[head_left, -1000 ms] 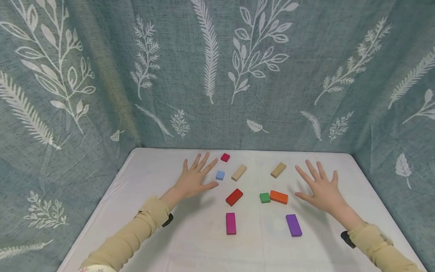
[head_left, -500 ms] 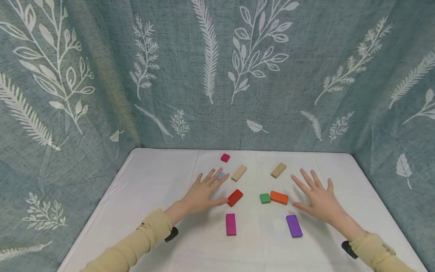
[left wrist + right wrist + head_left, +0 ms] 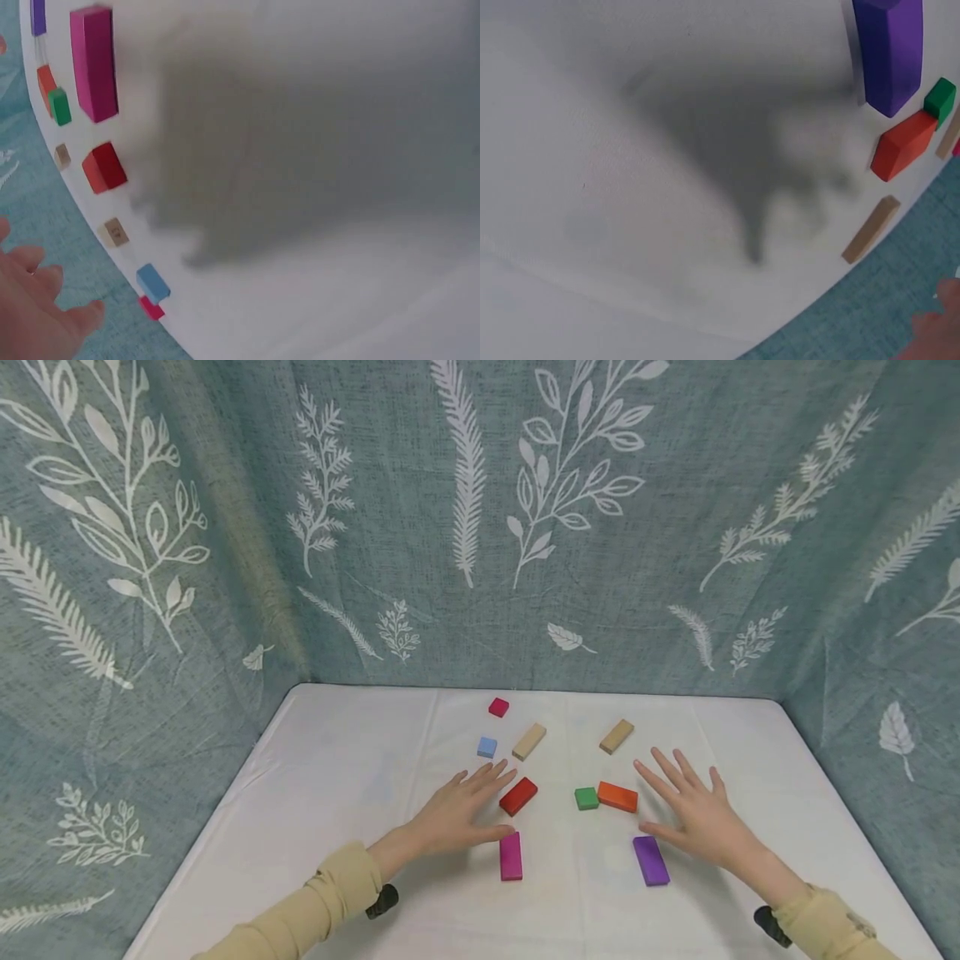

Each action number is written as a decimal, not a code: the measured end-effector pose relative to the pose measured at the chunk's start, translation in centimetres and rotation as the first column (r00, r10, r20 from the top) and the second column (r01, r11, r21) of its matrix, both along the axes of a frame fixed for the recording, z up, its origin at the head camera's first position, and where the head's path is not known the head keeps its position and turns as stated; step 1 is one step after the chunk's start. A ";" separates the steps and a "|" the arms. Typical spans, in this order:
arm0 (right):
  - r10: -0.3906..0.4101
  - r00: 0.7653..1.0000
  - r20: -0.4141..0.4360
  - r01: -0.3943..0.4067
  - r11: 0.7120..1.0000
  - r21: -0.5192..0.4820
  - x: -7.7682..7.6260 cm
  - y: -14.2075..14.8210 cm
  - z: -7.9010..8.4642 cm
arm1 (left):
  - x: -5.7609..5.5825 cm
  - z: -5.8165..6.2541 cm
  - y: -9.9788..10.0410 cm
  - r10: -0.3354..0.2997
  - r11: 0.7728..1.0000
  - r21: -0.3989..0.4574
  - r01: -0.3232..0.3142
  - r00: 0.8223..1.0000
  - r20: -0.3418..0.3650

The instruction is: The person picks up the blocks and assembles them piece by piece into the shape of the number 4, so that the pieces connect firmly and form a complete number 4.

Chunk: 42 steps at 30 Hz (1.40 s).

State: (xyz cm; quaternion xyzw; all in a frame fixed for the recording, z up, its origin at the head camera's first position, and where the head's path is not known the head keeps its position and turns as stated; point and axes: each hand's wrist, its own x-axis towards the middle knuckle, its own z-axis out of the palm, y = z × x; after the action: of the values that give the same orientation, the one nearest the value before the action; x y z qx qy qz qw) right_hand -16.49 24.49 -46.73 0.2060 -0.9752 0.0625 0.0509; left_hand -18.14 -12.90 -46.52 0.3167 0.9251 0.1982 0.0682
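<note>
My left hand is held above the table with its fingers spread, and nothing is in it. Its fingertips are near the red block, and in the head view the thumb tip overlaps the top of the magenta block. On the other side, my right hand hovers with straight, spread fingers, empty too. Closest to it are the orange block and the purple block. A small green block touches the orange one. Both wrist views show hand shadows on the white cloth.
Farther back lie a small blue block, a small crimson block and two plain wooden blocks, one left and one right. A leaf-patterned curtain surrounds the white table at the back and sides.
My left hand has moved toward me and slightly right, uncovering the blue block. The right hand has come a little nearer and to the left. The blocks lie as before.
</note>
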 end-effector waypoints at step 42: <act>0.292 0.899 0.326 -0.281 0.956 -0.083 0.5 1.7 -1.0 | 0.1 -1.9 1.4 -0.316 0.929 -0.229 0.292 0.946 -0.078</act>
State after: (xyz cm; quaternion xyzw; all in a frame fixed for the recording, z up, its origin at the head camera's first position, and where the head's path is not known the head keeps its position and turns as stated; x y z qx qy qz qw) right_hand -15.97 26.22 -47.69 0.3326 -0.9274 0.1200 -0.1218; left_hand -18.05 -11.53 -48.44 0.4578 0.8831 0.0659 0.0793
